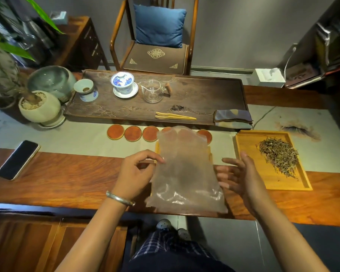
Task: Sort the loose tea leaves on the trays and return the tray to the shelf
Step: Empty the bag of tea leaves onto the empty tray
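At the near edge of the tabletop (67,177), in the head view: left hand (137,171) pinching the left edge of a clear plastic bag (185,173), thumb and fingertips curled onto the film; right hand (241,173) open just beside the bag's right edge, fingers spread, gripping nothing. Bag held up over a bamboo tray (210,154), mostly hidden behind it; contents of that tray impossible to tell through the film. To the right, a second bamboo tray (249,169) lying flat, carrying a heap of loose tea leaves (279,154). Farther back, a dark tea tray (214,91) with a gaiwan (123,83) and a glass pitcher (152,91).

Probably the bagging step of sorting. Next: catching the bag's mouth with the right hand and spreading it open. No shelf visible here.
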Tool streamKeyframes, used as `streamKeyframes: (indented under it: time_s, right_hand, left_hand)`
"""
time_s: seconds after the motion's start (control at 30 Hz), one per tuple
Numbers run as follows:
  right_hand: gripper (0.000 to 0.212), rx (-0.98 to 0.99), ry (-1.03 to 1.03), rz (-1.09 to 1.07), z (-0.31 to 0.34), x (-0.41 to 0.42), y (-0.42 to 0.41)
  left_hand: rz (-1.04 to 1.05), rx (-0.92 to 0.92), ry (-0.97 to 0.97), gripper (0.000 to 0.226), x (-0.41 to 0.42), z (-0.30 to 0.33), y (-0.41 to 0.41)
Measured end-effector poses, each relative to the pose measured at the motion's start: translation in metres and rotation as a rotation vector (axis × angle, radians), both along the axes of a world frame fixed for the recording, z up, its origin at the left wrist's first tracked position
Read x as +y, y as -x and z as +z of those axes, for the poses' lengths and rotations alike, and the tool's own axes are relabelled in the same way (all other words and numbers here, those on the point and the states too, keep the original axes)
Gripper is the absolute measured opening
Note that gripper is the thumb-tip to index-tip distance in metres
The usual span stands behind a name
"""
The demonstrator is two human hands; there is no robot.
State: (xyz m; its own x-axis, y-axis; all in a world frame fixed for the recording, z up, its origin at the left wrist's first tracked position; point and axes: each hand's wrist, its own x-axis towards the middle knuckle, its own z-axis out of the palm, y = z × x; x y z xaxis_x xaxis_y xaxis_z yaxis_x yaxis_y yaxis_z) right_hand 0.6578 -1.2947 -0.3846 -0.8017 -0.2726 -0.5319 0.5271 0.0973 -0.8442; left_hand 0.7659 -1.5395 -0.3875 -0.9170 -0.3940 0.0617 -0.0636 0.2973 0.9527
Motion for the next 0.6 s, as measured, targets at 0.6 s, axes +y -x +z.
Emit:
streamKeyframes:
  time_s: [0.6]
  right_hand:
    - [0.020,0.165,-0.003,0.446,-0.041,-0.205,0.021]
  left_hand:
    - [0.558,-0.076,-0.251,0.031,-0.106,-0.049,-0.026]
